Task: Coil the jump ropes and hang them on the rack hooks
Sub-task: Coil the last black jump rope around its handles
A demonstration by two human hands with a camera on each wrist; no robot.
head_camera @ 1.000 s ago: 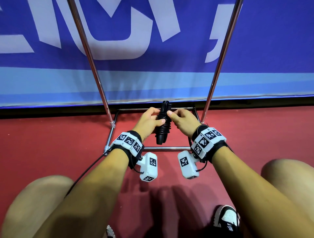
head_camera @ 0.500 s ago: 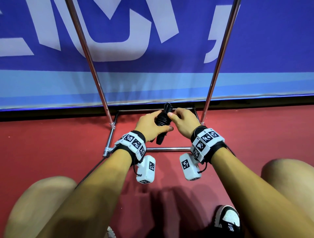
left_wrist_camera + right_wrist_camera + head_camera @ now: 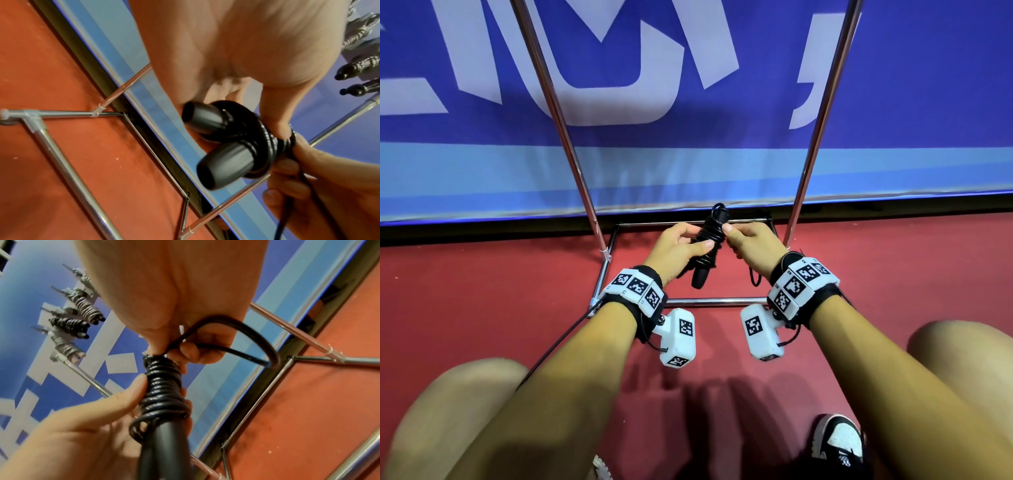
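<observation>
The person's left hand [image 3: 677,247] grips a black jump rope [image 3: 708,245], its glossy cord wound in tight turns round its two smooth black handles, held low over the red floor [image 3: 482,308] at 12 o'clock from the knees, inside the base of the chrome tube rack [image 3: 709,302]. The right hand [image 3: 751,241] pinches the last loop of cord [image 3: 236,340] at the top of the bundle, thumb and fingers closed on it. The step in hand looks like the tie-off of the coil. Next, the loop likely needs tucking or cinching so the turns hold, then the bundle must rise to a free hook; other wound ropes [image 3: 69,324] already hang at 10 o'clock in the right wrist view.
</observation>
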